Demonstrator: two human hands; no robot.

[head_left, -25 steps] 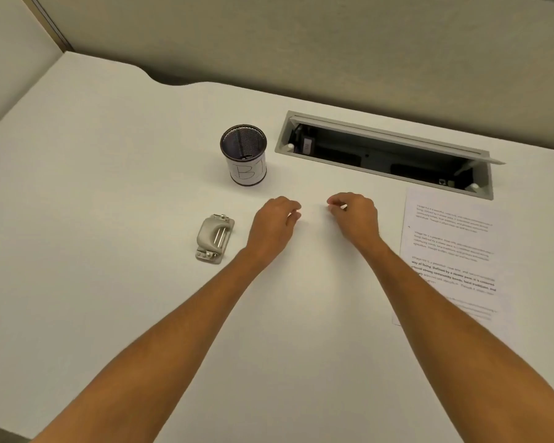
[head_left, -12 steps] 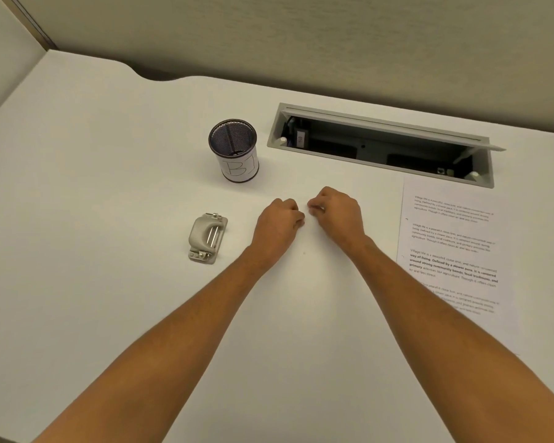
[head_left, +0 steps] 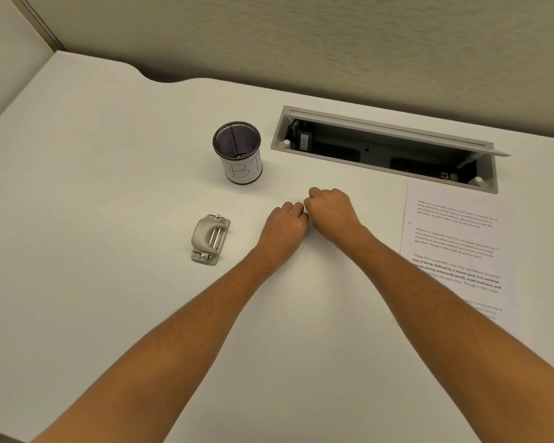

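My left hand (head_left: 283, 227) and my right hand (head_left: 331, 211) lie knuckles up on the white desk (head_left: 109, 314), meeting at the fingertips in the middle. Both have their fingers curled under. A small white object seen earlier between the fingers is now hidden beneath them. A black mesh cup (head_left: 239, 153) with a paper label marked "B1" stands just behind and to the left of my hands. A grey hole punch (head_left: 210, 239) lies on the desk to the left of my left hand.
A printed sheet of paper (head_left: 454, 247) lies to the right of my right arm. Behind it, an open cable hatch (head_left: 384, 148) is sunk into the desk. A partition wall runs along the back edge.
My two hands have come together until the fingertips touch. The small white piece visible in my right fingers a second ago is now covered.
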